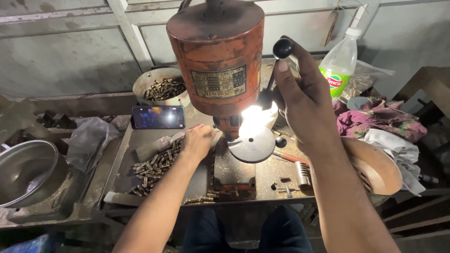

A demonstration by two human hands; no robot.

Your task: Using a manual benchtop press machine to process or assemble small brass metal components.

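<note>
Glare from a lamp under the rust-orange cylindrical drill-press head [216, 56] washes out the spindle and the work point; what sits there cannot be made out. The left hand [198, 142] rests at the round grey metal press table [253, 146], fingers curled under and hidden, so their grip cannot be told. A heap of small brass sleeves [152, 166] lies just left of that hand. The right hand [300, 96] is raised, fingers wrapped around the black ball-ended feed lever [280, 51], thumb just below the knob.
</note>
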